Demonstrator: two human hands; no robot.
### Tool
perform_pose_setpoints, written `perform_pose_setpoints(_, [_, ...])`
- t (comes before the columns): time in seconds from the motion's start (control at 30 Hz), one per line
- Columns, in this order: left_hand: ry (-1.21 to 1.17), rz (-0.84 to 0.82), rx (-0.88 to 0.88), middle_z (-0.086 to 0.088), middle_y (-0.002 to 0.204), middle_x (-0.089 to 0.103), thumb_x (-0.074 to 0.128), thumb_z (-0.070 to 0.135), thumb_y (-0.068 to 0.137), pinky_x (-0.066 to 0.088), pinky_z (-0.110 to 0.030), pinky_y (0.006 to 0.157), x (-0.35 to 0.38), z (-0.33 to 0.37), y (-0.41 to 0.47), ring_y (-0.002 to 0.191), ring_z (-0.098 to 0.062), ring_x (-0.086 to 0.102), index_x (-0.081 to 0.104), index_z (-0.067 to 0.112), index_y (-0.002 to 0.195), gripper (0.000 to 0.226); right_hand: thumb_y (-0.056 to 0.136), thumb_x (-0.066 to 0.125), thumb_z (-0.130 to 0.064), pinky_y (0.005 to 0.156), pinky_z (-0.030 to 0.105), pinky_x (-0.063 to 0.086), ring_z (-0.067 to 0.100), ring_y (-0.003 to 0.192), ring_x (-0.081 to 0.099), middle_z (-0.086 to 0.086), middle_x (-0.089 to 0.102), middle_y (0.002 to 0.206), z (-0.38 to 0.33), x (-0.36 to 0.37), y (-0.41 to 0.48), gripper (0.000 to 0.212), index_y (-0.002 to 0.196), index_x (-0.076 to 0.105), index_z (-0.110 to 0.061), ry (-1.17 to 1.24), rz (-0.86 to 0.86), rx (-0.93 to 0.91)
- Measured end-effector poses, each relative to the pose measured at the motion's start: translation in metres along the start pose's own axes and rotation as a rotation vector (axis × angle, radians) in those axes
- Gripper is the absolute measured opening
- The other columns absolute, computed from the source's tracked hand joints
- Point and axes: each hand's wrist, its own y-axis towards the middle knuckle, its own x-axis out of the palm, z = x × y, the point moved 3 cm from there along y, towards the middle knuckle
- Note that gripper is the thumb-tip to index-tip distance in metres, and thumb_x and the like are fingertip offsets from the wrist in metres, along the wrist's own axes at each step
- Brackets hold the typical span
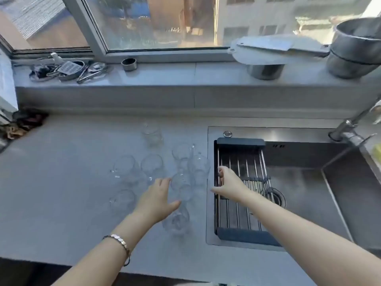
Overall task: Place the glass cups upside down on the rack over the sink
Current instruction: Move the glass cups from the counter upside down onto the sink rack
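Both forearms enter from the near edge. Left hand (156, 200), fingers spread wide and holding nothing, hovers by a cluster of glass cups (181, 187) on the grey worktop (61, 182). Right hand (228, 185), fingers loosely open, rests at the left rail of the empty rack (241, 213) spanning the sink (305, 188). Open worktop lies left of the cups.

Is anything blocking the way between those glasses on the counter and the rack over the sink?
Nothing visible does. The glass cups stand on the counter just left of the rack, whose bars are bare. Only the right hand rests at its left edge.
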Motion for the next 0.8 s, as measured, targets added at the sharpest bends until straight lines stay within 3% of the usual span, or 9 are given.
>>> perform_pose_setpoints(0.13, [-0.077,0.012,0.006,-0.001,0.149,0.029,0.062,0.041,0.082,0.042,-0.035,0.099,0.004,-0.004,0.022,0.132,-0.022,0.042,0.024,0.017,0.144,0.076,0.075,0.074,-0.017,0.104,0.034,0.040,0.025,0.132,0.038,0.009,0.027,0.150,-0.009,0.017,0.026,0.092,0.145,0.014,-0.012,0.198,0.079,0.072])
perform_pose_setpoints(0.2, [-0.073,-0.005,0.028,0.000,0.149,0.028,0.064,0.040,0.080,0.043,-0.036,0.099,0.010,-0.001,0.036,0.130,-0.023,0.044,0.023,0.017,0.145,0.080,0.076,0.072,-0.005,0.090,0.015,0.044,0.019,0.120,0.046,0.006,0.041,0.140,-0.012,0.023,0.039,0.085,0.143,0.021,-0.010,0.326,0.065,0.065])
perform_pose_setpoints(0.27, [-0.026,-0.033,0.046,0.000,0.149,0.027,0.065,0.039,0.079,0.042,-0.036,0.099,0.016,0.002,0.049,0.129,-0.024,0.045,0.020,0.017,0.146,0.084,0.076,0.067,0.007,0.066,-0.001,0.042,0.010,0.104,0.047,-0.004,0.050,0.115,-0.016,0.023,0.048,0.072,0.137,0.033,-0.008,0.365,0.070,0.013])
perform_pose_setpoints(0.33, [0.027,-0.073,0.066,0.001,0.151,0.024,0.065,0.039,0.079,0.042,-0.037,0.100,0.022,0.004,0.059,0.130,-0.026,0.043,0.015,0.017,0.147,0.087,0.074,0.068,0.007,0.066,0.004,0.040,0.007,0.104,0.042,-0.008,0.045,0.110,-0.014,0.027,0.056,0.071,0.135,0.037,-0.013,0.363,0.066,-0.007])
perform_pose_setpoints(0.43, [0.064,-0.113,0.060,0.000,0.152,0.023,0.065,0.036,0.080,0.042,-0.037,0.099,0.031,0.007,0.069,0.130,-0.027,0.042,0.014,0.019,0.148,0.087,0.067,0.074,-0.001,0.068,0.010,0.040,0.010,0.106,0.049,-0.007,0.051,0.115,-0.005,0.031,0.064,0.075,0.131,0.041,-0.021,0.374,0.098,0.009])
perform_pose_setpoints(0.6, [-0.001,-0.080,-0.022,-0.006,0.138,0.037,0.070,0.035,0.074,0.046,-0.038,0.092,0.034,0.013,0.073,0.122,-0.029,0.048,0.022,0.020,0.144,0.086,0.067,0.076,-0.006,0.071,0.015,0.041,0.014,0.106,0.050,-0.006,0.049,0.115,0.014,0.023,0.053,0.070,0.126,0.042,-0.020,0.385,0.124,0.033])
perform_pose_setpoints(0.7, [-0.056,-0.022,-0.076,-0.004,0.130,0.043,0.072,0.037,0.070,0.047,-0.034,0.086,0.031,0.021,0.069,0.119,-0.026,0.050,0.032,0.022,0.138,0.081,0.072,0.074,-0.010,0.082,0.027,0.045,0.020,0.106,0.052,0.001,0.053,0.111,0.046,0.004,0.040,0.053,0.116,0.046,-0.016,0.547,0.161,0.111])
perform_pose_setpoints(0.8, [-0.120,0.059,-0.049,-0.002,0.124,0.046,0.072,0.040,0.070,0.047,-0.033,0.083,0.026,0.042,0.064,0.115,-0.024,0.052,0.037,0.024,0.135,0.076,0.073,0.069,-0.023,0.083,0.042,0.054,0.022,0.104,0.056,0.003,0.054,0.115,0.084,-0.025,0.018,0.056,0.122,0.046,-0.011,0.798,0.131,0.256])
